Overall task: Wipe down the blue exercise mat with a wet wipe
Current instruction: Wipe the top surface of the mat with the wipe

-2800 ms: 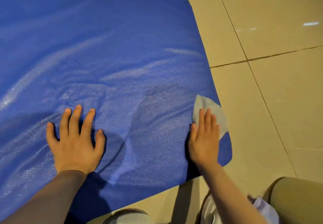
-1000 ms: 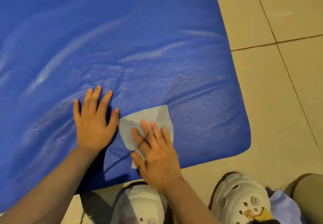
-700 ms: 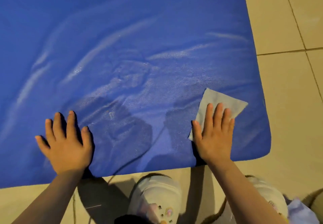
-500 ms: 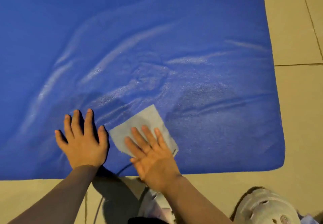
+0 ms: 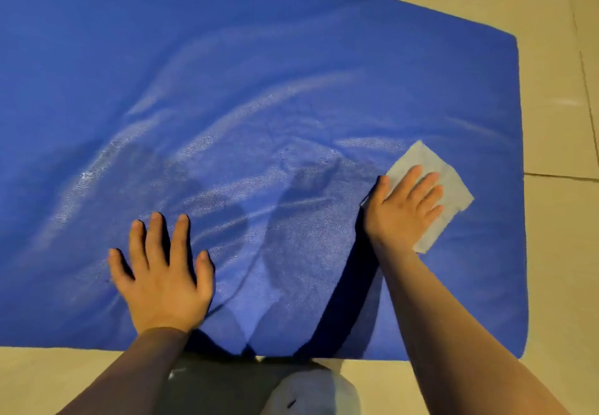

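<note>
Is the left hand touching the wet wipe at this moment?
Apart. The head view shows the left hand flat on the blue mat, with bare mat between it and the wipe under the right hand.

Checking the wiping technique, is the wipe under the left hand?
No, the wet wipe lies under the flat right hand; the left hand presses bare mat.

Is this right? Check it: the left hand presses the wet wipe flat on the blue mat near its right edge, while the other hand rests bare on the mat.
Not quite. The head view shows the right hand pressing the wet wipe on the blue mat near its right edge; the left hand rests bare on the mat.
</note>
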